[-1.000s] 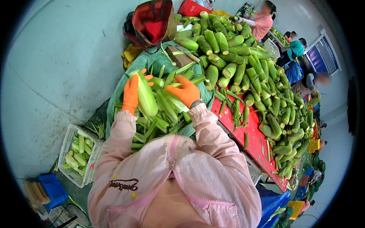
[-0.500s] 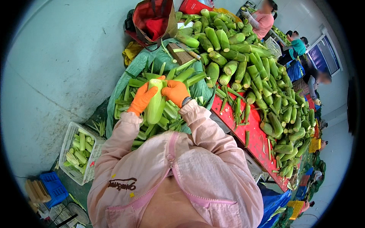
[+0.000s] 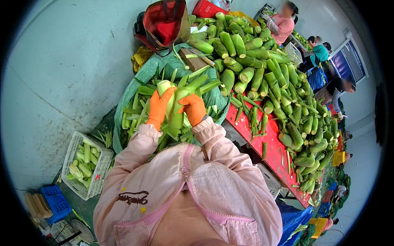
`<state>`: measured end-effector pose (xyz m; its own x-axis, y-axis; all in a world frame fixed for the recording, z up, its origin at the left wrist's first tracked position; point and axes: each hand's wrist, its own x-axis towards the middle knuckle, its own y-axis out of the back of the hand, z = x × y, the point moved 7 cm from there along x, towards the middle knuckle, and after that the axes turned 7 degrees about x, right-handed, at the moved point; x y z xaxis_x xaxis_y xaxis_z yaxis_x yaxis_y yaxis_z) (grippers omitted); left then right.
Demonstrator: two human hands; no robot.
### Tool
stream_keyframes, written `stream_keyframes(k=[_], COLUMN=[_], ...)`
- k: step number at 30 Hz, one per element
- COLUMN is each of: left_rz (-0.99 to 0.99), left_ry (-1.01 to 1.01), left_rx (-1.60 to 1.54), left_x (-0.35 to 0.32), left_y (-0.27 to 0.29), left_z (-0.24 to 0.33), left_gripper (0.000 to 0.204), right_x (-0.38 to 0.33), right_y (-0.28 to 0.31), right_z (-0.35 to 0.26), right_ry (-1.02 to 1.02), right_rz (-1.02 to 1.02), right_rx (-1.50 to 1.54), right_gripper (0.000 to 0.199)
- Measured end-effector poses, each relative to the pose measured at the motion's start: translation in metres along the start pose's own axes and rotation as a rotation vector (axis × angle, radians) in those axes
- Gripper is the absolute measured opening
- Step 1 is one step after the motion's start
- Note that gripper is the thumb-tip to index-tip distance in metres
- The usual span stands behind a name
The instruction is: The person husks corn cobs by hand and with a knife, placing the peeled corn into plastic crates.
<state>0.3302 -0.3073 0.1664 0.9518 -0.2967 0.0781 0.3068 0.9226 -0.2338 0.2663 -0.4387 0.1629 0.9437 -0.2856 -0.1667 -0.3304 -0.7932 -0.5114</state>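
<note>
In front of my chest is an ear of corn [image 3: 163,86] in pale green husk, its cut end up. My left hand [image 3: 158,110], in an orange glove, is wrapped round it from the left. My right hand [image 3: 193,107], gloved the same way, is closed on a broad green husk leaf [image 3: 177,104] standing away from the ear's right side. The ear's lower part is partly hidden by that leaf. Below both hands, loose husk leaves [image 3: 133,110] fill a green plastic sheet [image 3: 119,127].
Husked corn is heaped [image 3: 258,61] on a red table [image 3: 275,158] to my right. A wooden block [image 3: 196,62] with a wooden-handled tool [image 3: 208,60] lies ahead, near an open bag [image 3: 164,24]. At left stands a white crate [image 3: 67,172] of paler ears. Several people work at far right.
The husk leaf has come away from the ear on its right side, in my right hand. The ear has tilted left, and my left hand has shifted a little.
</note>
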Motion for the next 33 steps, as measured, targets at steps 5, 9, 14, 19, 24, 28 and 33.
stream_keyframes(k=[5, 9, 14, 19, 24, 28, 33], left_rz=[0.210, 0.191, 0.289, 0.380, 0.429, 0.361, 0.123], left_ry=[0.044, -0.039, -0.006, 0.024, -0.038, -0.260, -0.225], left_rx=[-0.335, -0.584, -0.666, -0.761, -0.484, 0.078, -0.153], left_x=[0.041, 0.056, 0.060, 0.075, 0.060, 0.049, 0.030], left_y=[0.075, 0.078, 0.088, 0.113, 0.109, 0.075, 0.025], left_z=[-0.006, 0.006, -0.006, -0.031, 0.015, 0.050, 0.077], left_gripper=[0.061, 0.077, 0.080, 0.070, 0.057, 0.044, 0.065], right_x=[0.011, 0.018, 0.018, 0.009, 0.018, -0.011, 0.014], right_y=[0.096, 0.122, 0.104, 0.085, 0.105, -0.025, -0.045], right_z=[-0.024, -0.025, -0.036, -0.035, -0.075, -0.086, -0.011], right_ry=[0.181, 0.209, 0.240, 0.315, 0.299, 0.716, 0.269], right_rz=[0.227, 0.348, 0.328, 0.224, 0.363, 0.023, -0.178], right_rx=[0.328, 0.274, 0.324, 0.287, -0.586, -1.151, -1.190], right_gripper=[0.015, 0.016, 0.019, 0.016, 0.052, 0.089, 0.092])
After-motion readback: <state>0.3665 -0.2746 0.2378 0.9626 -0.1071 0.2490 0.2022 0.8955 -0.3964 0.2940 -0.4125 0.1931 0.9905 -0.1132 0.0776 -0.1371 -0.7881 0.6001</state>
